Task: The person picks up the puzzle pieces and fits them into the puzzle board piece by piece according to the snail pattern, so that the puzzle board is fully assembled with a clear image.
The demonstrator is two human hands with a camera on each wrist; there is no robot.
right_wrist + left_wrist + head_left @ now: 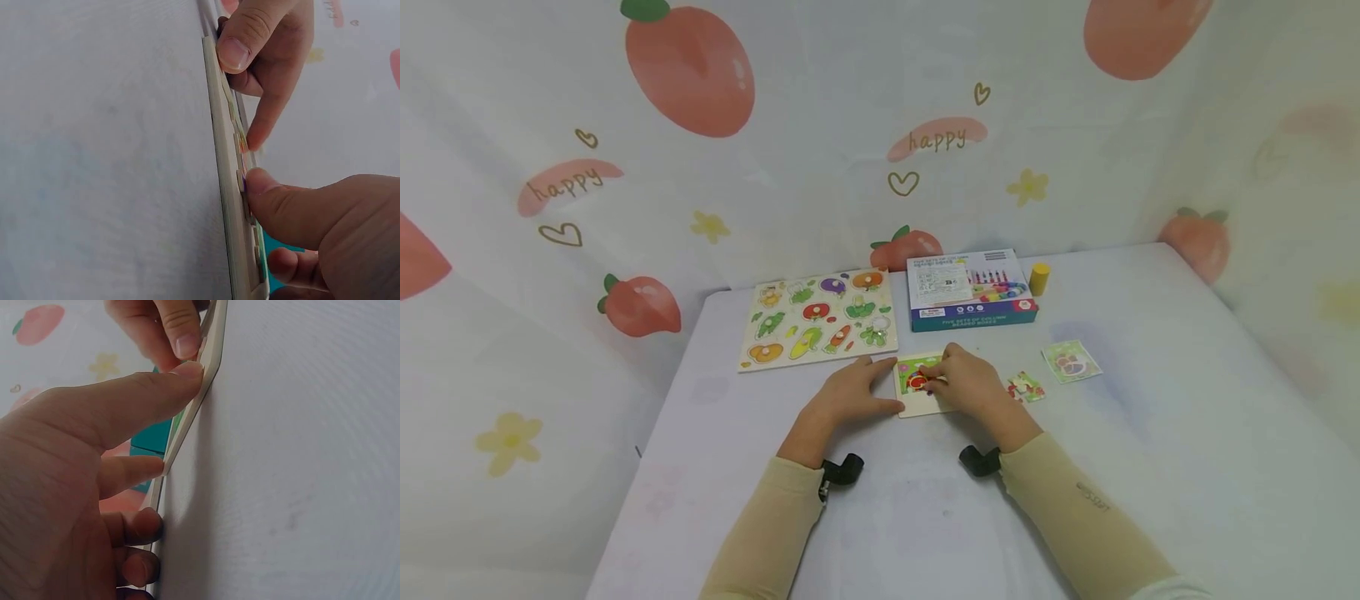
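Observation:
A small wooden jigsaw board (917, 407) with a pale frame and a colourful picture lies in front of me. My left hand (853, 392) touches its left side, thumb at the near corner and index finger at the far corner. My right hand (967, 382) is over the board's right part, its thumb and index finger pinching a puzzle piece (931, 386) at the red figure. The right thumb presses low against the pieces in the right wrist view. Much of the pinched piece is hidden. Joined loose puzzle pieces (1026, 387) lie beside my right hand.
Behind my left hand lies a vegetable knob puzzle (790, 335). A flat beads box (973, 317) with a paper on top stands at the back, beside a yellow cylinder (1039, 279). A small picture card (1071, 362) lies at right. A printed curtain (820, 167) borders the table.

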